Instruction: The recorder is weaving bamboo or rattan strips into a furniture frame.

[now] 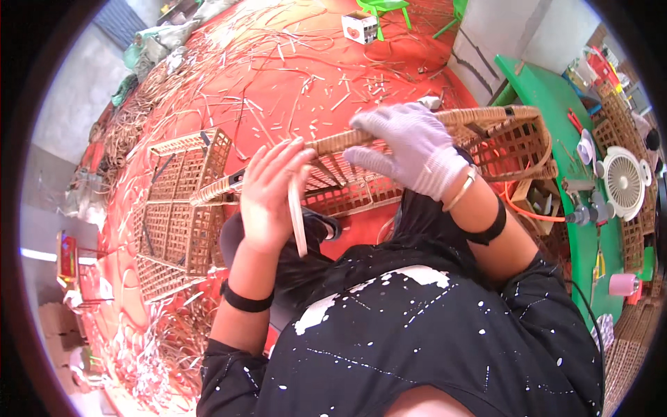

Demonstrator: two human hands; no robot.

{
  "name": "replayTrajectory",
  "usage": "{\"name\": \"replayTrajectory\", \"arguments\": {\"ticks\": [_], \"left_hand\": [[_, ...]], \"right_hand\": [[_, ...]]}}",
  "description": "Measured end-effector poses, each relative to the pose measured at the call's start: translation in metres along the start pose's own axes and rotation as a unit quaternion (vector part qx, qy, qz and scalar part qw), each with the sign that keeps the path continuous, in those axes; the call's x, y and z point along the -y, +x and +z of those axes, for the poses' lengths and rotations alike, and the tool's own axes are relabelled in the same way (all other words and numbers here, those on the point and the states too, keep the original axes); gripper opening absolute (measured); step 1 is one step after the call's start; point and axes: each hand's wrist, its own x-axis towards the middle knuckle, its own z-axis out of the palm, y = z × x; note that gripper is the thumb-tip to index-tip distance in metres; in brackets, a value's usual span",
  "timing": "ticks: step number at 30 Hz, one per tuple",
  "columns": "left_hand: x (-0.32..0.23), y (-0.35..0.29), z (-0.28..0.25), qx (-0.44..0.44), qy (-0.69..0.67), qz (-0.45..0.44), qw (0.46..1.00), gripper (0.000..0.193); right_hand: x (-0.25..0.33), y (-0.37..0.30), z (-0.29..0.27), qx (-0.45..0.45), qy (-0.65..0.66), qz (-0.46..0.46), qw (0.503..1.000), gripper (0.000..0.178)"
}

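A long woven cane basket lies across my lap, its wrapped rim running from lower left to upper right. My left hand is bare and rests at the rim, fingers pointing up along it. A pale flat strip hangs from between its thumb and fingers, which are closed on it. My right hand, in a lavender knit glove, reaches over the rim further right. Its forefinger and thumb are stretched apart, one above the rim and one below, with nothing seen between them. The fingertips are slightly blurred.
Another woven basket frame stands to the left on the red floor, among scattered strips and offcuts. At right, a green table holds a white fan and a pink cup. A green stool and small box are ahead.
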Motion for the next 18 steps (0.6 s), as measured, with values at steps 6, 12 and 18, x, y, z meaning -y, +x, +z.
{"name": "replayTrajectory", "arguments": {"ticks": [6,12,18], "left_hand": [[-0.004,0.019,-0.011,0.041,-0.084,-0.160,0.983,0.016],[0.012,0.027,-0.011,0.112,-0.110,-0.220,0.963,0.024],[-0.009,0.011,-0.009,0.044,-0.247,-0.307,0.918,0.027]], "right_hand": [[-0.006,-0.016,0.005,0.099,-0.033,0.010,0.994,0.043],[-0.005,-0.019,0.004,0.084,-0.024,-0.001,0.996,0.035],[0.005,-0.031,0.000,0.060,-0.012,-0.012,0.998,0.032]]}}
